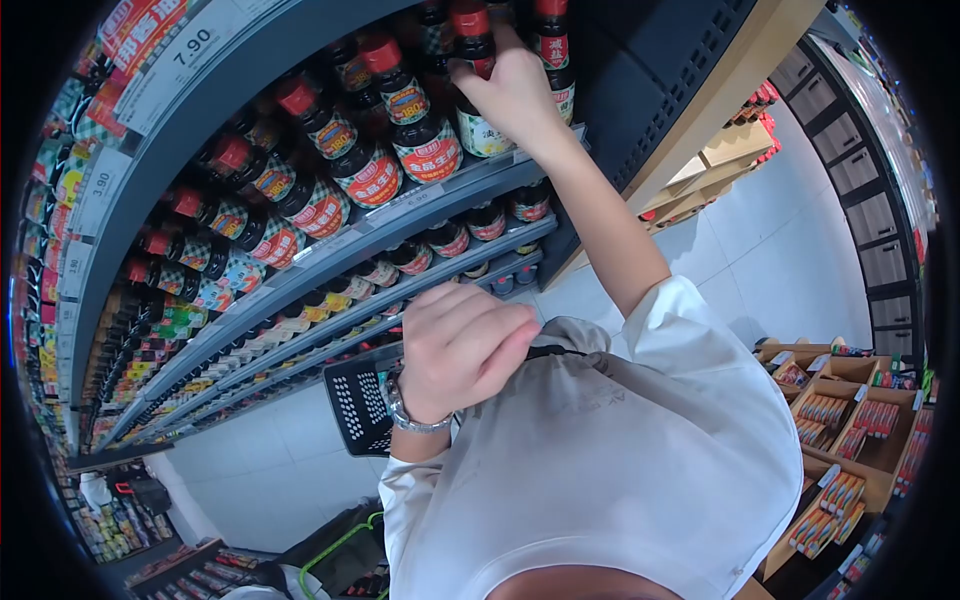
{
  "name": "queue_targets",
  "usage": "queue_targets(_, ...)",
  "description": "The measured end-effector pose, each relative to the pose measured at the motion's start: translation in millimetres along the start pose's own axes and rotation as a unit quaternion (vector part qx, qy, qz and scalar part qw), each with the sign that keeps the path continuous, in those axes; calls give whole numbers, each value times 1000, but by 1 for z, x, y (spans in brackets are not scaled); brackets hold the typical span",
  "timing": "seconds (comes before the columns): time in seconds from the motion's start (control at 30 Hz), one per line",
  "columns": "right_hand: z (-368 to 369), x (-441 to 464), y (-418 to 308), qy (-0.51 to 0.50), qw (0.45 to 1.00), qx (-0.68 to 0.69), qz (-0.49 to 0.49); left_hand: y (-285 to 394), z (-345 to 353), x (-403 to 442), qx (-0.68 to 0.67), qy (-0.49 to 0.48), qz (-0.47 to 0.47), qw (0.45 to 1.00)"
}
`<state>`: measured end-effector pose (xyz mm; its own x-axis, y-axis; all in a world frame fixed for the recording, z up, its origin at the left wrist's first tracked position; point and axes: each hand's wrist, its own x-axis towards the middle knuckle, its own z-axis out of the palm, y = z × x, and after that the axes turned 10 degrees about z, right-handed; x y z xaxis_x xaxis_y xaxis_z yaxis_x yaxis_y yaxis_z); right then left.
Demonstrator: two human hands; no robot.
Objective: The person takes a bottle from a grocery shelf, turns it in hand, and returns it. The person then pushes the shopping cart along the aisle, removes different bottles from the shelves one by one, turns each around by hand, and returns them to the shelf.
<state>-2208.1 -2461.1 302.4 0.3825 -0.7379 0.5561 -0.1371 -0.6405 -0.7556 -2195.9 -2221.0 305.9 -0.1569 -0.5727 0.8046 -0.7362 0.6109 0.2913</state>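
My right hand (515, 90) reaches up to the top shelf and is closed around the upper part of a dark bottle (485, 135) with a red cap and a pale label. The bottle stands upright among similar bottles, and some of my fingers are hidden behind it. In front of my chest is my left hand (460, 345), its fingers curled in a fist and a metal watch (408, 408) on the wrist. Whatever it holds, if anything, is hidden. Close below it shows a black perforated basket (355, 400).
Shelves (350, 235) of bottles curve down the left side, with price tags along their edges. A wooden post (700, 110) stands right of the bottles. Wooden bins (850, 400) with packets are at the lower right. Tiled floor (790, 240) shows between the displays.
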Motion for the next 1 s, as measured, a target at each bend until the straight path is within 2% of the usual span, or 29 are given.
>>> queue_targets(0.1,0,-4,0,3,999,-18,30,8,-9,-7,-27,-9,-10,1000)
queue_targets(0.17,0,-11,3,58,996,60,-28,9,-16,-12,-24,-4,-12,1000)
queue_targets(0.23,1,-18,9,46,995,71,-60,11,-24,-18,-30,-12,-16,999)
queue_targets(0.27,1,-24,6,58,988,118,-79,10,-27,-22,-31,-9,-19,999)
queue_targets(0.37,-12,-46,-19,75,946,264,-174,4,-31,-31,-95,10,0,995)
queue_targets(0.43,-32,-57,-40,93,923,265,-262,-3,-28,-35,-74,128,-20,989)
queue_targets(0.5,-51,-76,-58,45,895,361,-256,-10,-31,-39,-73,133,-29,988)
queue_targets(0.57,-67,-96,-66,3,882,442,-164,-18,-28,-46,-127,207,-104,964)
queue_targets(0.63,-77,-113,-69,-55,856,509,-63,-22,-24,-55,-173,204,-105,958)
queue_targets(0.7,-78,-133,-62,-124,775,620,4,-13,-17,-59,-265,308,-203,891)
queue_targets(0.73,-75,-144,-63,-141,733,664,33,-12,-14,-64,-283,302,-218,884)
queue_targets(0.77,-72,-156,-61,-162,687,706,51,-15,-8,-71,-268,280,-233,892)
queue_targets(0.83,-66,-175,-59,-225,605,761,65,-10,1,-82,-337,243,-309,855)
queue_targets(0.87,-60,-184,-57,-235,569,785,68,-8,3,-89,-363,245,-304,846)
queue_targets(0.93,-46,-203,-51,-261,497,822,90,-1,9,-105,-452,111,-389,795)
queue_targets(1.0,-30,-221,-47,-262,428,854,136,12,13,-108,-465,104,-413,776)
